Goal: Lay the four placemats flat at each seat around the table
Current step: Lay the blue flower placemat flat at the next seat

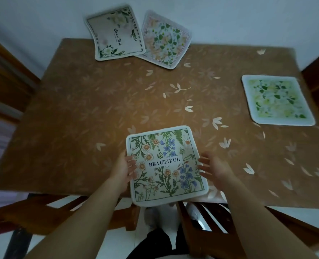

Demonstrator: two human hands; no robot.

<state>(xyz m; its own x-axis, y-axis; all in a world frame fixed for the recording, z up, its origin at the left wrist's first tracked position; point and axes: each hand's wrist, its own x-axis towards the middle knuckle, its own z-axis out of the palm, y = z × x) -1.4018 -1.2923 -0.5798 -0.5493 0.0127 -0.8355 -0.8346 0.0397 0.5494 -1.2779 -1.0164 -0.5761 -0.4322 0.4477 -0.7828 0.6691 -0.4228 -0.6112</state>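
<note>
- Lying at the near edge of the worktop (80,113), the "BEAUTIFUL" placemat (166,165) shows wildflowers in a dark green border; its near end hangs slightly past the edge.
- The left hand (124,170) is at that mat's left side, its fingers (131,163) laid straight across the mat's edge and close together, touching it.
- The right hand (215,168) is just beside the mat's right side, palm turned inward; its fingers (204,161) are spread apart and relaxed, gripping nothing, and whether they touch the mat cannot be told.
- A green-and-yellow placemat (276,100) lies flat at the right side of the worktop, well apart from the near one.
- A cream placemat with script lettering (115,33) sits at the far edge, tilted, its far part against the wall (248,15).
- A leafy pastel placemat (166,39) lies just right of it, also tilted, with its left corner tucked under the cream one.
- Wooden chairs stand near left (33,212) and near right (211,230), below the worktop's edge.
</note>
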